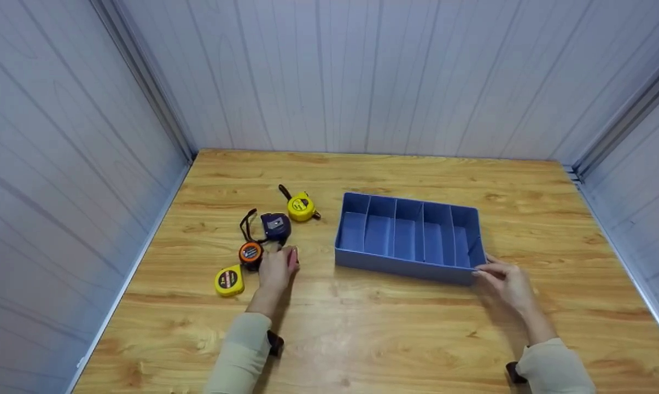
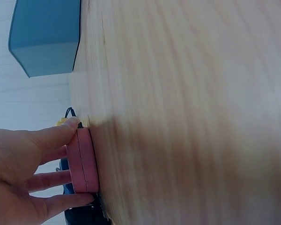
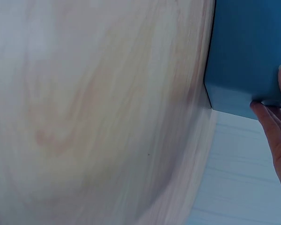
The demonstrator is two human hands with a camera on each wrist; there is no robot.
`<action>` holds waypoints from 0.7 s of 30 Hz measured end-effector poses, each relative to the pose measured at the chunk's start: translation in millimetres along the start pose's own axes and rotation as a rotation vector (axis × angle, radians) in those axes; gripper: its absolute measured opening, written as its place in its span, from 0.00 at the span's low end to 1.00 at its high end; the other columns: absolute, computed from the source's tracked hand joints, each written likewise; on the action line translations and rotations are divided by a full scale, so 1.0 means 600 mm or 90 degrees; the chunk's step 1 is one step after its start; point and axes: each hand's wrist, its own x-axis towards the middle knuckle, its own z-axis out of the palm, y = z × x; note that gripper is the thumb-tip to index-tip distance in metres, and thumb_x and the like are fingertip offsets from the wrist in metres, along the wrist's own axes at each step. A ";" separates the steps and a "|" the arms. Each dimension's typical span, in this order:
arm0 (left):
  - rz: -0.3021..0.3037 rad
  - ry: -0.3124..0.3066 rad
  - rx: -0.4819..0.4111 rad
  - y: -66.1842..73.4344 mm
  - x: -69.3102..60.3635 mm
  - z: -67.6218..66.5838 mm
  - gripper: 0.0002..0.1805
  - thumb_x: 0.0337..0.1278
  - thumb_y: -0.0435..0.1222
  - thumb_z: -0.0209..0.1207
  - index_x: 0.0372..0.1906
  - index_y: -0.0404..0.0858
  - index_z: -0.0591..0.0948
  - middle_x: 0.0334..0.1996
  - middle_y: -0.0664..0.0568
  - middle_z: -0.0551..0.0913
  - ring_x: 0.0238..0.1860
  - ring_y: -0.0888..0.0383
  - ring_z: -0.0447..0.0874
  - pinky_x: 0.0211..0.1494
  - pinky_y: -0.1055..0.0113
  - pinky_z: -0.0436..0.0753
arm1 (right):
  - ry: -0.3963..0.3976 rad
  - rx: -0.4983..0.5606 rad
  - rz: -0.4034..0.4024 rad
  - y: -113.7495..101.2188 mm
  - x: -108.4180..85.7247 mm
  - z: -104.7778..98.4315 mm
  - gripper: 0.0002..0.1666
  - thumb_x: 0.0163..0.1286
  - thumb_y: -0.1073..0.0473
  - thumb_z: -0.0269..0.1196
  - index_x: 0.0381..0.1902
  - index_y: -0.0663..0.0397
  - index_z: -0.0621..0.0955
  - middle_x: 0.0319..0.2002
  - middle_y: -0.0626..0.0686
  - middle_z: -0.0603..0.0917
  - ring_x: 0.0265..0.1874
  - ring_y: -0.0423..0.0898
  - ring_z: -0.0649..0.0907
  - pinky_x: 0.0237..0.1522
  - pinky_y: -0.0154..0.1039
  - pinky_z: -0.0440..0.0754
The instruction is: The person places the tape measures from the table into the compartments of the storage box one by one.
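Between thumb and fingers, my left hand (image 1: 274, 272) (image 2: 28, 171) grips a pink tape measure (image 1: 292, 259) (image 2: 82, 160), which stands on its edge on the table. Just beside that hand lie an orange and black tape measure (image 1: 251, 253) and a dark blue one (image 1: 276, 225) with a black strap. My right hand (image 1: 508, 283) (image 3: 278, 129) holds the near right corner of a blue box (image 1: 406, 266) (image 2: 47, 51) (image 3: 248, 56), thumb on the front side and fingers at the end wall. Several dividers split the box, and its compartments hold nothing.
A yellow tape measure (image 1: 301, 207) with a black strap lies behind the dark blue one. Another yellow one (image 1: 229, 280) is at the left, nearer the front. Pale panel walls (image 1: 362, 76) stand behind and on both sides of the wooden table (image 1: 373, 334).
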 end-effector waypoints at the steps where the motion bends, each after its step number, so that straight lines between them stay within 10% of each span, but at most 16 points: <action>1: 0.001 0.006 -0.001 0.001 -0.001 0.000 0.20 0.38 0.36 0.67 0.43 0.37 0.81 0.40 0.38 0.76 0.35 0.40 0.74 0.38 0.52 0.74 | 0.002 -0.002 -0.005 0.000 0.001 0.001 0.05 0.46 0.73 0.66 0.24 0.61 0.85 0.39 0.68 0.79 0.43 0.62 0.77 0.37 0.14 0.66; 21: -0.018 -0.018 -0.024 -0.001 0.002 0.000 0.21 0.40 0.37 0.67 0.45 0.36 0.80 0.43 0.37 0.75 0.38 0.40 0.73 0.40 0.52 0.74 | -0.022 0.019 -0.051 -0.003 0.020 0.015 0.07 0.44 0.74 0.67 0.23 0.61 0.85 0.37 0.68 0.80 0.41 0.60 0.78 0.33 0.16 0.70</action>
